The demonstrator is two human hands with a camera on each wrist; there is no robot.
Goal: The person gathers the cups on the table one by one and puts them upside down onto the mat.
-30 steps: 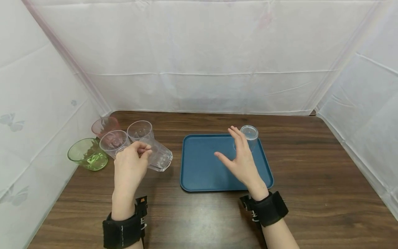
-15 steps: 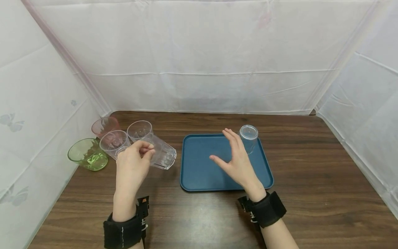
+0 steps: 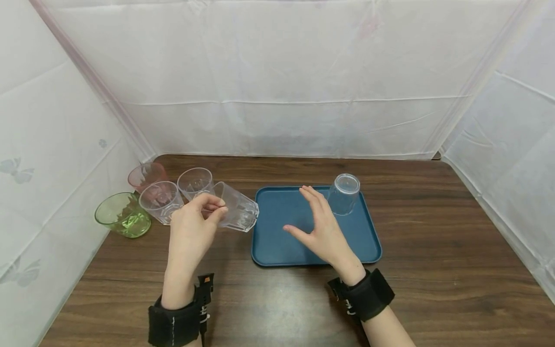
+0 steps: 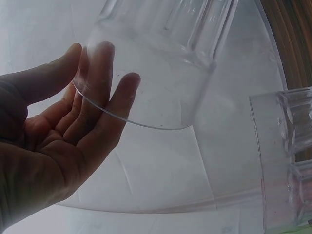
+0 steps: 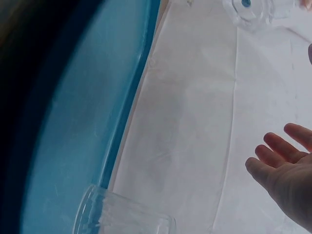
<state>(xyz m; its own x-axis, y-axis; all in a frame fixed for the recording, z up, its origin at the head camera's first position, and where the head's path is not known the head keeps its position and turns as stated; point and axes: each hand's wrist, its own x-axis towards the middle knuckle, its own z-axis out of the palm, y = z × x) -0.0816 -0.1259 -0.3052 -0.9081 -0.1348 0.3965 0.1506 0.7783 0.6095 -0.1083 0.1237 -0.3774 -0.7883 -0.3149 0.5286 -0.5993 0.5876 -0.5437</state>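
Note:
My left hand (image 3: 195,224) pinches a clear drinking glass (image 3: 238,209) by its rim, between thumb and fingers. The glass is tilted on its side, its thick base pointing right toward the tray's left edge. In the left wrist view the fingertips show through the wall of this glass (image 4: 156,73). My right hand (image 3: 323,231) hovers over the blue tray (image 3: 277,250), fingers spread and thumb apart, holding nothing. Upside down at the tray's back right corner stands another clear glass (image 3: 344,195), just beyond the right hand.
At the left of the wooden table (image 3: 433,231) several glasses stand upright close together: a green glass (image 3: 125,217), a pink glass (image 3: 145,174), a clear glass (image 3: 160,200) and another clear glass (image 3: 195,180). White sheeting (image 3: 277,96) walls the back and sides.
The left hand has carried the tilted glass right, away from the standing glasses and up to the tray. The right hand has drifted left over the tray, uncovering the upside-down glass.

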